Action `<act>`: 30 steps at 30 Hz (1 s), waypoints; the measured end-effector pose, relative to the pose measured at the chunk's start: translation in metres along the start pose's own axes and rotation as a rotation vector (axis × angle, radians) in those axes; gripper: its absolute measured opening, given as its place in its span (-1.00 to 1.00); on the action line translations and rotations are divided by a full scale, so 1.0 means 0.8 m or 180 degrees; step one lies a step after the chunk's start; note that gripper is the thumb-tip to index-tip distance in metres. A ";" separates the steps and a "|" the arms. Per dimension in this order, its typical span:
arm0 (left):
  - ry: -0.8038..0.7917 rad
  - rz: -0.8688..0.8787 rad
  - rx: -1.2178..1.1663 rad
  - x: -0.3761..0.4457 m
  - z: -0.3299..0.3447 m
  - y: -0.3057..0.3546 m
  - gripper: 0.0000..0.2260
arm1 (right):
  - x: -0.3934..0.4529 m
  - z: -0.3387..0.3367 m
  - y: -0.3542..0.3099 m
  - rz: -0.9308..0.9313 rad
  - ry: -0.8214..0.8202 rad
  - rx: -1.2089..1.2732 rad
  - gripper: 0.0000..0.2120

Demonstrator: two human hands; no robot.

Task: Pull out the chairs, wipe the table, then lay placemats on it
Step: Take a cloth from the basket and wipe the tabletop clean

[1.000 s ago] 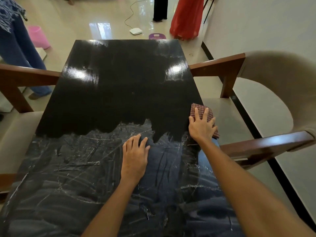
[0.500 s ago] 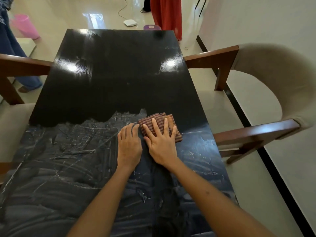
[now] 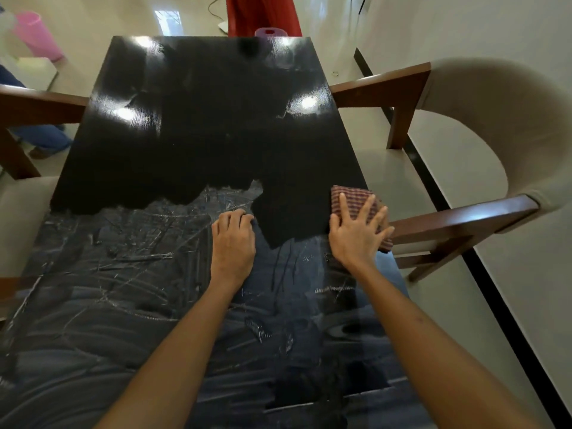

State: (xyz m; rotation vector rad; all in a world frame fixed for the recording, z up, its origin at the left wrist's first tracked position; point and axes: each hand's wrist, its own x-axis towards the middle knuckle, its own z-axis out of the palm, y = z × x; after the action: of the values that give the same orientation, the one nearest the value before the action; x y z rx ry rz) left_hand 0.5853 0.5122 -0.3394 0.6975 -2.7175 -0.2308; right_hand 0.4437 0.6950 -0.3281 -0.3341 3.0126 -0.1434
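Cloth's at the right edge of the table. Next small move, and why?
Probably sweep the cloth back left under the right hand. It sits at the table edge, partly overhanging, and smears remain across the near surface around the left hand.

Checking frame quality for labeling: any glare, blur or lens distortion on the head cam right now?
Head view: bright glare spots on the glossy black table, at about mid-length and at the far edge; the near half mirrors the person. Wide-angle bend curves the beige chair at right. Left hand, right hand and checked cloth are fairly sharp; the pink bucket is soft.
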 end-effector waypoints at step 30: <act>-0.0003 0.0891 0.1549 -0.008 -0.011 0.032 -0.82 | -0.090 0.014 0.013 -0.0563 0.0042 -0.0038 -0.48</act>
State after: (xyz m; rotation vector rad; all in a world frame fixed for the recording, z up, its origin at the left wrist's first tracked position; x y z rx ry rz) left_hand 0.5823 0.5369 -0.3270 0.4186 -2.8495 0.5097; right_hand 0.5125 0.7203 -0.3332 -0.6033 2.9942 -0.1426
